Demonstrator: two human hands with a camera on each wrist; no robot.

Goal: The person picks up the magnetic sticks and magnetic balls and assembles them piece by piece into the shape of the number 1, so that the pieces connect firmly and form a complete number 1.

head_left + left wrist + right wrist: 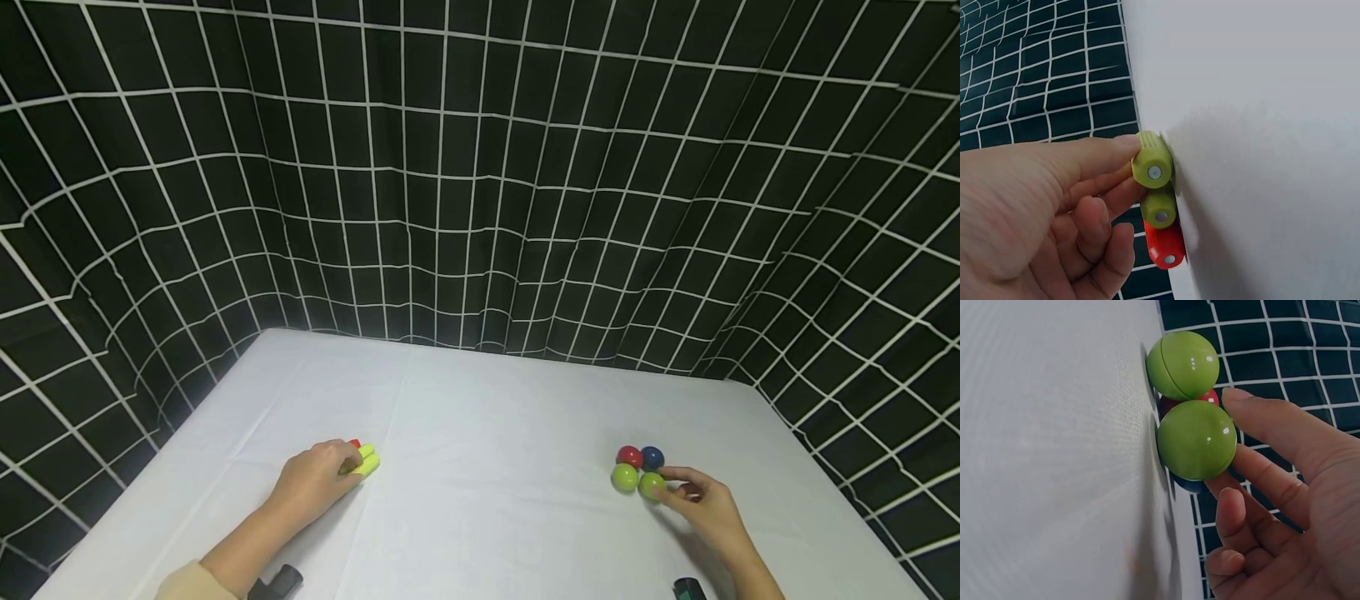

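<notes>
My left hand [317,479] pinches a yellow-green stick [366,466] between thumb and fingers at the table's left. In the left wrist view this stick [1153,164] lies beside a second yellow-green one [1160,211], then a red one [1166,245]; all show round ends. At the right, my right hand [708,508] has thumb and fingers around the near-right green ball [652,485]. Another green ball [625,477], a red ball [629,457] and a blue ball [652,457] sit close around it. The right wrist view shows the thumb at the edge of the held green ball [1197,440].
A white cloth covers the table [487,467]. Dark curtains with a white grid [465,183] stand behind it and at both sides. At the near edge lie a black object [279,582] on the left and another dark object [688,589] on the right.
</notes>
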